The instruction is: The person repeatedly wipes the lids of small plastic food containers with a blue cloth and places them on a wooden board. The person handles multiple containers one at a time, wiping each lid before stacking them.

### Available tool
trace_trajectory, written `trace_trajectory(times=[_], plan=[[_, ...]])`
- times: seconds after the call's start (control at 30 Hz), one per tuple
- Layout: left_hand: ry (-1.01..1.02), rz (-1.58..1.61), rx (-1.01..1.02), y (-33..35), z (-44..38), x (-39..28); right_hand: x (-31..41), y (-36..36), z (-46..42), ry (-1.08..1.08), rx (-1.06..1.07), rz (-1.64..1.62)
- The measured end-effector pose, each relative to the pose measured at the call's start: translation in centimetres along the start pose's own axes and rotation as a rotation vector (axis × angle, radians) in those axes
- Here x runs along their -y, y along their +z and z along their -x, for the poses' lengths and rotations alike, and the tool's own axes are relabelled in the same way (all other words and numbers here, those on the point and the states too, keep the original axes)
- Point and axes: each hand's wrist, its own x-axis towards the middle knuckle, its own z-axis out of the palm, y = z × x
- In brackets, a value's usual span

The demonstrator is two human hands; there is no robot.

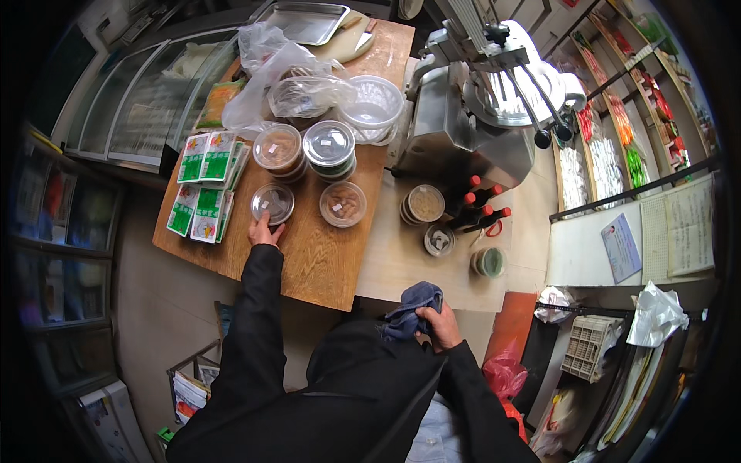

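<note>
My left hand [264,234] touches the near edge of a round clear-lidded plastic container [272,204] on the wooden table [312,260]. One finger lies on the lid and the thumb is spread to the right; whether it grips the tub is unclear. Bunched in my right hand [441,324] is a dark blue cloth [414,309], held in front of my body. Right of the touched tub sits another container [343,204] with brownish food. Behind are stacked tubs, one stack brown [278,147] and one dark with a clear lid [329,143].
Green-and-white packets [200,185] are piled at the table's left. Plastic bags [307,95] and a white basket [373,101] lie farther back. A metal slicing machine [480,116] stands at right, with red-capped bottles [477,211] and more tubs [425,204] before it.
</note>
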Motion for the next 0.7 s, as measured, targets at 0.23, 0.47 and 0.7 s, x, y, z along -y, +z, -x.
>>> trace_trajectory(times=[0.23, 0.47, 0.7], plan=[[0.049, -0.150, -0.040, -2.5, -5.0, 1.3, 0.4, 0.0, 0.1, 0.024, -0.072, 0.000], [0.074, -0.186, -0.071, -5.4, -7.4, 0.1, -0.2, -1.5, 0.6, -0.008, -0.078, -0.092], [0.303, -0.234, -0.069, 1.1, 7.7, 1.9, -1.9, -5.6, 1.1, -0.054, -0.215, -0.172]])
